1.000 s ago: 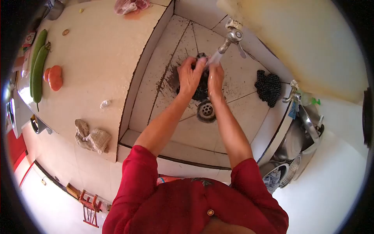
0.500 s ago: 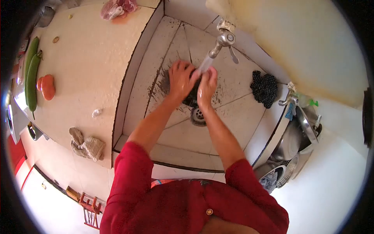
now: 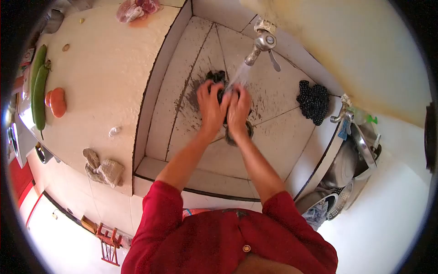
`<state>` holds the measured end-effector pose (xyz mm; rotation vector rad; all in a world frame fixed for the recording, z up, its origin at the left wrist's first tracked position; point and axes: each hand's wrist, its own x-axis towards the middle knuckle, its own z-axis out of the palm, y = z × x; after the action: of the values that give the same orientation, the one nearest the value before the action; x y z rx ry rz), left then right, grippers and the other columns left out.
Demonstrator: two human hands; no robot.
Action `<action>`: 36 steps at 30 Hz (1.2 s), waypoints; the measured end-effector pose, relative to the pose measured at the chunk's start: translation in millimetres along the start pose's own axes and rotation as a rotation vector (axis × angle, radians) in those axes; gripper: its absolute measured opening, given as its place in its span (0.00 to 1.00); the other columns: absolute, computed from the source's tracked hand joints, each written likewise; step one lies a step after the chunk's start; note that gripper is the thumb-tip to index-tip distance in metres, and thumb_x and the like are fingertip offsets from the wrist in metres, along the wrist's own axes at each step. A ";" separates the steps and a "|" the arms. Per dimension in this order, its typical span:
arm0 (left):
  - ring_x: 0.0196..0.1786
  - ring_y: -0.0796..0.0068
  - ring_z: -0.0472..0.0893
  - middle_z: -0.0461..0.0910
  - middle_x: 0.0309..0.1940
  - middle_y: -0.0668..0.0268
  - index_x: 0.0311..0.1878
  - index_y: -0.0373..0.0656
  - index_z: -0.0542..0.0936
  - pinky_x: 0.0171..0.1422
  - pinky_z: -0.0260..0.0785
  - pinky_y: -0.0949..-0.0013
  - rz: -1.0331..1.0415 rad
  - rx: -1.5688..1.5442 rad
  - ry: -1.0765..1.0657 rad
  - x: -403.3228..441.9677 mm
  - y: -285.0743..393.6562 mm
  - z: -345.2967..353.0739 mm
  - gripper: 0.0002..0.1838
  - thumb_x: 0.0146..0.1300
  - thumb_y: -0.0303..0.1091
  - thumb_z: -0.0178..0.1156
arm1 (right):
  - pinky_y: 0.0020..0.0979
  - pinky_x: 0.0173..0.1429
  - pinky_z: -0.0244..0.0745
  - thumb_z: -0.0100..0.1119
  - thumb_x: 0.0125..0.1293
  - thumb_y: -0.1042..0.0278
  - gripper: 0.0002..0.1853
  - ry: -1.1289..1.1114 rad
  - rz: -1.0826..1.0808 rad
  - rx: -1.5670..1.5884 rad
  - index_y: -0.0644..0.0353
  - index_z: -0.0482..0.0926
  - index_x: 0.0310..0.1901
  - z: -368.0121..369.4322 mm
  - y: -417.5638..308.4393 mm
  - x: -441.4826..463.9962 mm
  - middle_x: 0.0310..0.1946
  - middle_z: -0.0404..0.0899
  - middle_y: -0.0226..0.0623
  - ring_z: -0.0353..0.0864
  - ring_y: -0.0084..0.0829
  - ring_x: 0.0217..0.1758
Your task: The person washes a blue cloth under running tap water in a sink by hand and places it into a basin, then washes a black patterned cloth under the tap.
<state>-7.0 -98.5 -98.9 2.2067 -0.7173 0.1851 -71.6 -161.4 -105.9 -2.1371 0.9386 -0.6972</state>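
A dark, wet, crumpled item (image 3: 216, 76) lies in the tiled sink (image 3: 273, 132), partly under my hands. My left hand (image 3: 211, 107) presses on it with bent fingers. Close beside it, my right hand (image 3: 238, 109) is also on the dark item, its fingers curled over it. Water streams from the metal tap (image 3: 263, 43) onto my fingers. Dark specks of dirt are spread on the tiles around. The drain (image 3: 244, 132) is partly covered by my right wrist.
A black dotted cloth (image 3: 313, 102) lies at the sink's right side. On the left counter (image 3: 109, 68) are green gourds (image 3: 40, 98), a tomato (image 3: 58, 102), raw meat (image 3: 137, 10) and a beige rag (image 3: 104, 169). Metal pans (image 3: 340, 169) stand at the right.
My hands have moved slightly down in the sink, and the upper end of the dark item now shows beyond my left fingers. The view has shifted a little.
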 end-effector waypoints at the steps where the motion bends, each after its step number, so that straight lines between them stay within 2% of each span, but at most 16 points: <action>1: 0.48 0.51 0.74 0.74 0.45 0.53 0.45 0.41 0.77 0.52 0.64 0.54 0.048 -0.062 -0.052 -21.5 -6.0 -0.9 0.13 0.63 0.39 0.55 | 0.51 0.53 0.63 0.51 0.65 0.63 0.12 0.069 -0.078 0.079 0.65 0.74 0.41 -1.5 -0.8 -11.0 0.38 0.76 0.50 0.74 0.54 0.45; 5: 0.48 0.48 0.75 0.77 0.42 0.49 0.44 0.41 0.77 0.53 0.66 0.51 -0.015 0.104 -0.578 9.5 -9.0 8.4 0.13 0.64 0.40 0.54 | 0.48 0.50 0.67 0.48 0.68 0.61 0.13 -0.108 -0.080 -0.053 0.64 0.74 0.39 6.0 27.9 6.7 0.36 0.76 0.53 0.74 0.54 0.43; 6: 0.42 0.53 0.76 0.76 0.32 0.56 0.32 0.42 0.74 0.45 0.66 0.54 0.053 -0.019 -0.322 11.6 -15.2 23.5 0.11 0.62 0.40 0.56 | 0.45 0.49 0.68 0.45 0.71 0.61 0.14 -0.216 0.012 -0.097 0.65 0.74 0.39 6.4 32.7 22.3 0.37 0.76 0.54 0.74 0.55 0.43; 7: 0.40 0.53 0.75 0.76 0.32 0.56 0.32 0.43 0.74 0.43 0.66 0.54 0.006 -0.032 -0.364 20.0 -13.8 25.0 0.11 0.62 0.40 0.56 | 0.42 0.49 0.69 0.43 0.73 0.61 0.15 -0.312 0.087 -0.134 0.66 0.74 0.39 8.7 33.4 38.2 0.38 0.75 0.56 0.73 0.55 0.43; 10: 0.37 0.51 0.74 0.75 0.31 0.55 0.33 0.42 0.75 0.40 0.66 0.53 -0.091 -0.068 -0.377 38.0 -3.0 21.6 0.11 0.63 0.41 0.54 | 0.48 0.39 0.70 0.47 0.68 0.61 0.12 -0.237 0.098 -0.123 0.63 0.73 0.36 12.9 26.0 52.2 0.29 0.74 0.55 0.73 0.56 0.33; 12: 0.37 0.48 0.75 0.75 0.34 0.51 0.36 0.41 0.78 0.42 0.67 0.50 -0.136 -0.085 -0.280 23.1 -5.8 28.3 0.12 0.65 0.40 0.52 | 0.48 0.39 0.70 0.47 0.68 0.62 0.12 -0.136 -0.009 -0.051 0.64 0.73 0.36 2.9 14.5 36.2 0.29 0.74 0.54 0.74 0.56 0.33; 15: 0.40 0.47 0.75 0.77 0.37 0.50 0.36 0.39 0.78 0.45 0.68 0.50 -0.001 -0.182 -0.166 -19.3 -4.2 -2.3 0.13 0.64 0.40 0.52 | 0.49 0.39 0.70 0.47 0.68 0.63 0.12 0.010 -0.213 -0.046 0.65 0.73 0.37 -3.8 7.3 -3.5 0.30 0.75 0.54 0.74 0.57 0.32; 16: 0.42 0.47 0.76 0.77 0.39 0.50 0.38 0.37 0.78 0.47 0.68 0.50 0.050 -0.123 -0.271 -22.8 -11.2 -1.6 0.15 0.65 0.41 0.52 | 0.49 0.39 0.70 0.47 0.68 0.64 0.12 0.052 -0.278 -0.067 0.65 0.74 0.37 -1.3 12.0 -13.7 0.30 0.75 0.54 0.74 0.57 0.32; 20: 0.34 0.51 0.77 0.77 0.29 0.54 0.34 0.39 0.78 0.41 0.70 0.51 0.076 -0.052 -0.273 16.8 -14.7 27.1 0.15 0.62 0.43 0.54 | 0.48 0.41 0.71 0.47 0.68 0.64 0.14 -0.164 -0.103 -0.160 0.67 0.75 0.40 12.0 49.9 23.3 0.32 0.77 0.56 0.77 0.56 0.36; 26: 0.41 0.47 0.81 0.81 0.35 0.48 0.42 0.36 0.80 0.47 0.73 0.54 -0.376 0.008 -0.731 54.6 -4.8 26.8 0.28 0.60 0.58 0.57 | 0.49 0.43 0.72 0.46 0.67 0.65 0.15 -0.264 0.165 -0.186 0.69 0.78 0.40 14.5 48.1 54.6 0.33 0.79 0.59 0.79 0.57 0.39; 28: 0.40 0.49 0.83 0.82 0.33 0.49 0.41 0.36 0.81 0.46 0.73 0.55 -0.360 -0.294 -0.648 47.9 -11.7 4.9 0.29 0.59 0.59 0.59 | 0.47 0.43 0.73 0.47 0.66 0.65 0.15 -0.233 0.355 0.000 0.69 0.79 0.41 7.4 64.7 53.0 0.32 0.79 0.58 0.80 0.54 0.37; 30: 0.36 0.56 0.82 0.81 0.30 0.53 0.39 0.36 0.81 0.42 0.71 0.58 -0.312 -0.437 -0.613 31.4 -20.6 -25.7 0.28 0.59 0.58 0.61 | 0.43 0.41 0.76 0.49 0.66 0.68 0.13 -0.195 0.774 0.432 0.69 0.80 0.41 -16.8 71.9 53.9 0.34 0.82 0.50 0.83 0.42 0.35; 31: 0.33 0.63 0.80 0.80 0.28 0.57 0.38 0.37 0.80 0.39 0.70 0.60 -0.273 -0.438 -0.622 16.8 -20.5 -42.2 0.25 0.60 0.55 0.61 | 0.40 0.37 0.77 0.49 0.67 0.69 0.12 -0.029 1.033 0.898 0.69 0.80 0.39 -47.8 3.5 62.7 0.34 0.82 0.42 0.82 0.35 0.35; 33: 0.29 0.72 0.75 0.77 0.25 0.64 0.36 0.39 0.78 0.35 0.67 0.65 -0.321 -0.506 -0.672 -0.4 -14.4 -69.3 0.20 0.61 0.51 0.62 | 0.37 0.34 0.78 0.51 0.68 0.68 0.12 -0.112 1.083 1.206 0.69 0.80 0.40 -57.4 12.0 79.3 0.33 0.83 0.39 0.82 0.36 0.32; 35: 0.27 0.79 0.70 0.73 0.24 0.71 0.35 0.40 0.76 0.31 0.62 0.69 -0.492 -0.623 -0.740 2.4 -9.4 -95.5 0.16 0.63 0.45 0.62 | 0.38 0.39 0.79 0.50 0.69 0.59 0.16 -0.238 0.953 1.185 0.64 0.79 0.44 -77.1 -11.5 107.3 0.37 0.82 0.37 0.83 0.33 0.39; 36: 0.26 0.80 0.67 0.72 0.22 0.71 0.34 0.39 0.77 0.30 0.61 0.70 -0.590 -0.700 -0.603 -1.1 -16.0 -103.3 0.15 0.63 0.43 0.63 | 0.38 0.41 0.79 0.49 0.70 0.55 0.17 -0.298 0.895 1.175 0.61 0.78 0.46 -83.9 -19.7 114.9 0.40 0.82 0.36 0.83 0.31 0.42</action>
<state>10.9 -14.1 -39.8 1.6722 -0.3172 -0.9229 -53.3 -272.7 -17.0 -0.6435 0.8602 -0.2883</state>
